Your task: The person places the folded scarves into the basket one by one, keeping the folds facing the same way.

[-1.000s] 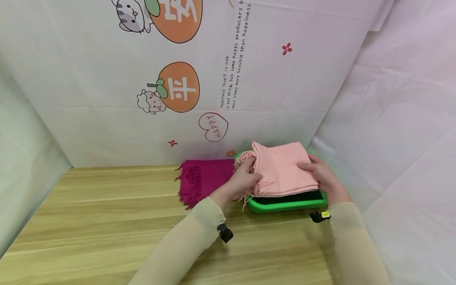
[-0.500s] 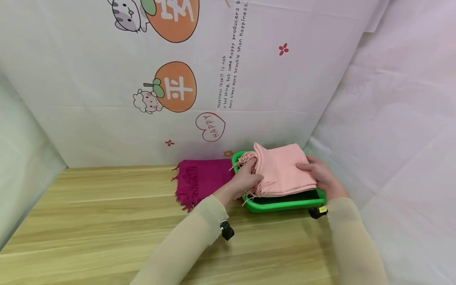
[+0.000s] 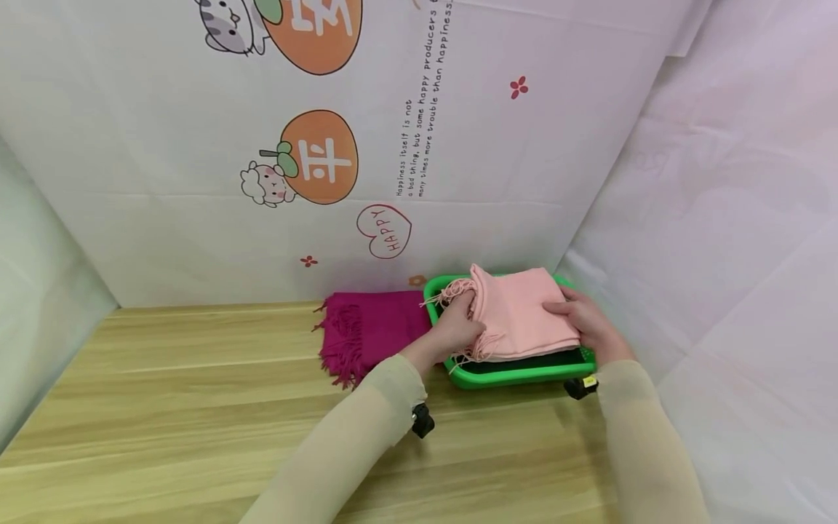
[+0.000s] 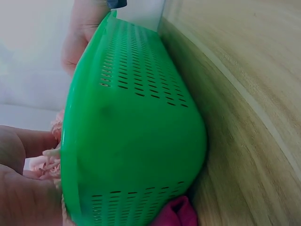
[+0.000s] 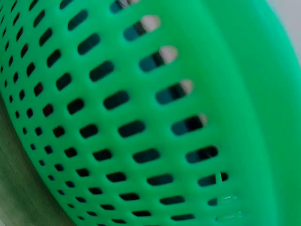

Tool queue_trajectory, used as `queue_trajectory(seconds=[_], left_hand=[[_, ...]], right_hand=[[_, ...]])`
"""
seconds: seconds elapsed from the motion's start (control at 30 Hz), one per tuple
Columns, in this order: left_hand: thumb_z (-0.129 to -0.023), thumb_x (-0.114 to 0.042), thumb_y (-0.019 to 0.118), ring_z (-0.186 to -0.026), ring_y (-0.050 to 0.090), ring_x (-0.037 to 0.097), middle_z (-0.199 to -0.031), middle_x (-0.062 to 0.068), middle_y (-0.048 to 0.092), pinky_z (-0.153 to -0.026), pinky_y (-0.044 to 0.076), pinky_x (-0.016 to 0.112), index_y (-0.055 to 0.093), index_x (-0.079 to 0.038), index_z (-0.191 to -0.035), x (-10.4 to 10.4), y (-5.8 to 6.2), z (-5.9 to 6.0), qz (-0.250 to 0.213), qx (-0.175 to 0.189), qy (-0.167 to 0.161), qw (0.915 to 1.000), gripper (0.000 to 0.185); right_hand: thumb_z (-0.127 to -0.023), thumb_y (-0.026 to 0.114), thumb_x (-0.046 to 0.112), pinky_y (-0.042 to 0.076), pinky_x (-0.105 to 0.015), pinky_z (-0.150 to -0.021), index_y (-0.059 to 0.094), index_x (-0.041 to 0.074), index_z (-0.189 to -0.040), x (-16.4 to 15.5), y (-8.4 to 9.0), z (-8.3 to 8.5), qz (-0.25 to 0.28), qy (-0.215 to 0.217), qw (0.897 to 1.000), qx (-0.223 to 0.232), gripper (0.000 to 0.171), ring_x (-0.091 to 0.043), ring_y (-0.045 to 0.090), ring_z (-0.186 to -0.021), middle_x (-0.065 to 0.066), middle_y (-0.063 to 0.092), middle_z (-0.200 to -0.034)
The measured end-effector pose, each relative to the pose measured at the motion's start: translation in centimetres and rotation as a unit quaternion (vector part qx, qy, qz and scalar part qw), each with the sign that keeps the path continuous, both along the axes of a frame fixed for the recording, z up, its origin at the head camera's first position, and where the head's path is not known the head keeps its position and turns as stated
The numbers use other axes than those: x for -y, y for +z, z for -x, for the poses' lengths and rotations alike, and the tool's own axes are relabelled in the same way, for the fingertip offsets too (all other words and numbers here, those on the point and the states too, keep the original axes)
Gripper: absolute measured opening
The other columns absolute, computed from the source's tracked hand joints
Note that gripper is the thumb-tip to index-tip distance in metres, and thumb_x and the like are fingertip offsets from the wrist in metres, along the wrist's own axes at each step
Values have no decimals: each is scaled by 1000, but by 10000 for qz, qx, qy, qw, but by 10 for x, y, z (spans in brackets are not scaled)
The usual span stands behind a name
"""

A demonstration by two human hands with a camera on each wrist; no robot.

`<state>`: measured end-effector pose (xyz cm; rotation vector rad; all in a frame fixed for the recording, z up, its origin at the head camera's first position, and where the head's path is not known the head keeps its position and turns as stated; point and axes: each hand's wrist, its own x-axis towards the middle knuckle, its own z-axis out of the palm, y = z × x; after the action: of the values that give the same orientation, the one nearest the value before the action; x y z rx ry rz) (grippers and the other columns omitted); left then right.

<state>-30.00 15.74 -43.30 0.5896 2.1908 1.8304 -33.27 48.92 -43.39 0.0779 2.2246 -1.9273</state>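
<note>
A folded pink scarf (image 3: 520, 313) with fringed ends lies over the green basket (image 3: 511, 378), mostly within its rim. My left hand (image 3: 455, 331) grips the scarf's fringed left end, thumb on top and fingers tucked into the folds. At the opposite side, my right hand (image 3: 589, 324) holds the right edge, thumb above and the other fingers mostly hidden. Something dark (image 3: 556, 361) shows inside the basket beneath the scarf. The left wrist view has fingers (image 4: 35, 193) at the basket rim amid pink fringe. In the right wrist view the perforated basket wall (image 5: 117, 141) hides the hand.
A folded magenta scarf (image 3: 393, 320) with fringe lies on the wooden table (image 3: 196, 407), against the basket's left side. Behind stands a printed white backdrop (image 3: 484, 160); a white sheet (image 3: 740, 240) hangs close to the right arm.
The pink scarf has shifted slightly right relative to the basket and sits a little lower, both hands still holding it. More of the basket's left rim shows. The head view has drifted slightly.
</note>
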Motion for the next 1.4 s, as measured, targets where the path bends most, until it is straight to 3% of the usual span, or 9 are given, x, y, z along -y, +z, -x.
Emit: queue_trajectory(seconds=[0.17,0.4,0.5,0.6,0.73,0.87,1.03,1.2,1.4], left_hand=[[-100,10,57,-144,49,27,-180,11,32,-82,53,32,19,-7,-178,-4,-4,0,49,8,115,9999,89],[-99,11,52,-87,58,21,-169,18,43,-59,44,29,19,-1,-176,-8,-13,3,648,-333,171,9972,85],[-102,7,50,-60,43,17,-150,25,54,-53,40,29,9,2,-176,-8,-14,3,940,-247,143,9952,85],[-106,4,49,-51,36,18,-116,22,62,-52,37,31,-1,3,-176,-5,-5,-2,1142,30,82,9934,86],[-108,-5,53,-44,36,16,-73,5,55,-48,38,32,-11,2,-174,-9,-18,12,1479,25,87,9890,92],[-106,-6,57,-41,42,17,-57,0,48,-44,40,33,-17,4,-172,-14,-26,19,1643,84,267,9860,100],[-103,-5,56,-43,40,18,-59,2,47,-43,37,34,-15,10,-170,-19,-32,19,1916,-433,473,9794,98],[-103,-9,61,-41,39,14,-56,-2,50,-42,37,33,-6,8,-173,-26,-59,39,2367,-830,378,9673,98],[-109,-15,58,-62,55,20,-82,10,68,-50,46,34,15,9,-173,-31,-50,22,3404,-1283,563,9298,81]], right_hand=[[-112,69,18,68,-38,-77,12,16,-181,-2,-6,2,-80,-71,9999,-24,89,-20,81,-85,3,77,-114],[-111,71,18,67,-36,-75,16,16,-180,0,-12,3,-341,-255,9991,-64,89,-18,80,-82,4,78,-108],[-111,71,16,67,-35,-74,16,15,-180,1,-14,3,-415,-303,9987,-42,88,-17,80,-80,4,78,-106],[-111,70,16,67,-34,-72,18,12,-180,2,-15,4,-636,-317,9975,-34,87,-15,79,-77,5,78,-103],[-110,72,17,66,-32,-70,23,4,-177,3,-16,5,-1067,-371,9935,-108,84,-13,77,-72,2,76,-106],[-110,72,19,65,-32,-70,28,-1,-174,6,-18,6,-1474,-420,9880,-216,80,-12,75,-72,-22,68,-134],[-111,70,21,62,-28,-72,28,-4,-173,9,-14,3,-1814,-450,9818,-322,78,-9,72,-73,-36,48,-160],[-111,69,24,60,-32,-86,32,-7,-171,10,-10,0,-2368,-481,9695,-422,77,-19,72,-96,-36,45,-163],[-113,66,32,41,-63,-122,32,-10,-169,14,-8,-7,-3331,-439,9398,-622,78,-51,48,-147,-39,37,-168]])
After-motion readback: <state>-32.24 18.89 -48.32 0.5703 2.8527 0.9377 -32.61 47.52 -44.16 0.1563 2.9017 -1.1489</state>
